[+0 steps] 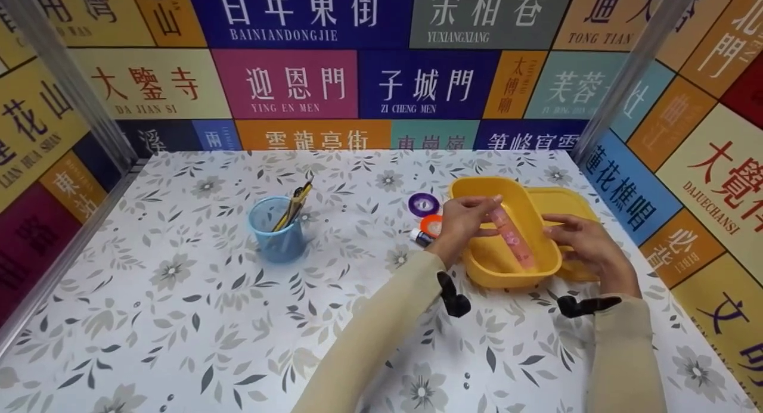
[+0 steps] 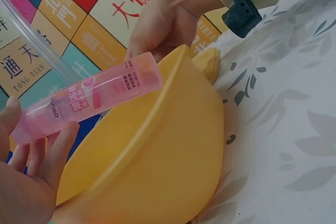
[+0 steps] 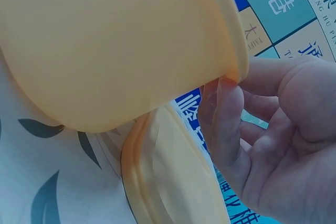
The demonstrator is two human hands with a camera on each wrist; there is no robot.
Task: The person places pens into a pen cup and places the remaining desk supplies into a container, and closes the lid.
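Note:
Between the fingers and thumb of my left hand (image 1: 462, 222) is a translucent pink tube (image 1: 514, 240) with printed lettering. It slants over the inside of a yellow plastic container (image 1: 506, 280). The left wrist view shows the pink tube (image 2: 89, 98) gripped at one end, its other end above the container's rim. My right hand (image 1: 587, 246) is at the container's right side. In the right wrist view its thumb and a finger pinch the rim of the yellow container (image 3: 115, 51). Partly hidden behind the container lies a yellow lid (image 1: 566, 204).
A purple ring-shaped roll (image 1: 424, 204), an orange one (image 1: 431, 226) and a small dark tube with a white cap (image 1: 421, 238) lie left of the container. Farther left a blue cup (image 1: 277, 234) holds several pencils or pens (image 1: 293, 204). Printed walls surround the flowered tabletop.

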